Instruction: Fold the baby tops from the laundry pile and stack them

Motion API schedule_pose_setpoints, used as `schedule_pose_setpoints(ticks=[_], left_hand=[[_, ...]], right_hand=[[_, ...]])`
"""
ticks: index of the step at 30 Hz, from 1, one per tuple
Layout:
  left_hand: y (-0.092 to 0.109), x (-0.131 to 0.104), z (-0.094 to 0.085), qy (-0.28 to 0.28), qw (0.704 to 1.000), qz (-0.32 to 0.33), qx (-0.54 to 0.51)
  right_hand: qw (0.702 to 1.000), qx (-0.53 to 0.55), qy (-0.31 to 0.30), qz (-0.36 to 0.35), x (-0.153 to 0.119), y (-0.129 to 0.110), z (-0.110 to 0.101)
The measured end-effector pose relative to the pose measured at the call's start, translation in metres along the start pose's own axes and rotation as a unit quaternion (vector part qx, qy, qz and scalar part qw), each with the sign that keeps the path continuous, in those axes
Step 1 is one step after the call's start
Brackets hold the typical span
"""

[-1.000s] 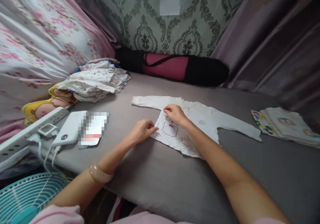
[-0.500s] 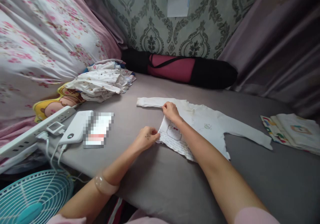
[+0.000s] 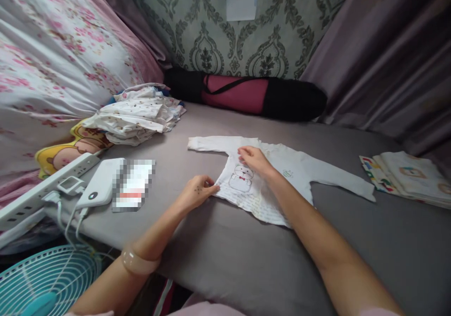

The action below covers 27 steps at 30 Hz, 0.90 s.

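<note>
A small white long-sleeved shirt [image 3: 299,165] lies spread on the grey sheet, with a bear print near its left side and a green print further right. My left hand [image 3: 200,191] pinches the shirt's lower left corner between thumb and fingers. Over the upper middle of the shirt is my right hand [image 3: 254,160], its fingers curled together just above the bear print. Whether any cloth is between those fingertips is too small to tell.
Crumpled clothes [image 3: 136,114] and a yellow cushion [image 3: 56,158] lie at left, near a power strip [image 3: 75,170], a white power bank [image 3: 102,184] and a fan [image 3: 45,278]. Folded clothes [image 3: 408,175] lie right. A black and red bag [image 3: 236,93] lies behind.
My right hand has moved right from the shirt's left edge to over its upper middle, uncovering the bear print. My left hand stays at the corner. The whole view has shifted slightly.
</note>
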<state>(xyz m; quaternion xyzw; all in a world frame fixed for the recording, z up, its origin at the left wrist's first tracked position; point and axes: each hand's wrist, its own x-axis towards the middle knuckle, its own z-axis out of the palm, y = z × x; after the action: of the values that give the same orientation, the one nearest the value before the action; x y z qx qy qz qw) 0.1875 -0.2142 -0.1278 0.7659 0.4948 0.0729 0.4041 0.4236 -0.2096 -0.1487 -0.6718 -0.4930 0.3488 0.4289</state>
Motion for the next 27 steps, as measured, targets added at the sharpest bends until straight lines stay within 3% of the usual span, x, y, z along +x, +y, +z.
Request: schedule_pose_setpoints(ticks=[5,8,12,16,19,22,25,27], left_hand=[[-0.006,0.003,0.001,-0.004,1.000,0.020,0.016],[-0.005,0.006,0.002,-0.015,0.998,0.019,0.056],[0.002,0.007,0.002,-0.009,0.993,0.021,0.119],[0.001,0.002,-0.002,0.001,0.990,0.032,0.137],[-0.005,-0.001,-0.010,-0.007,0.986,0.066,0.152],[0.001,0.008,-0.011,0.015,0.974,0.086,0.210],[0.027,0.030,0.010,0.066,0.948,0.195,0.243],[0.047,0.048,0.035,0.043,0.921,0.311,0.230]], right_hand=[[0.974,-0.194,0.112,-0.010,-0.077,0.023,-0.079],[0.932,-0.329,0.140,0.065,-0.127,0.040,-0.117],[0.896,-0.391,0.093,0.190,-0.182,0.052,-0.128],[0.895,-0.393,0.064,0.200,-0.214,0.048,-0.119],[0.898,-0.390,0.043,0.198,-0.221,0.044,-0.125],[0.894,-0.405,0.045,0.186,-0.207,0.040,-0.132],[0.897,-0.424,0.101,0.072,-0.168,0.036,-0.125],[0.904,-0.414,0.103,-0.030,-0.137,0.038,-0.112]])
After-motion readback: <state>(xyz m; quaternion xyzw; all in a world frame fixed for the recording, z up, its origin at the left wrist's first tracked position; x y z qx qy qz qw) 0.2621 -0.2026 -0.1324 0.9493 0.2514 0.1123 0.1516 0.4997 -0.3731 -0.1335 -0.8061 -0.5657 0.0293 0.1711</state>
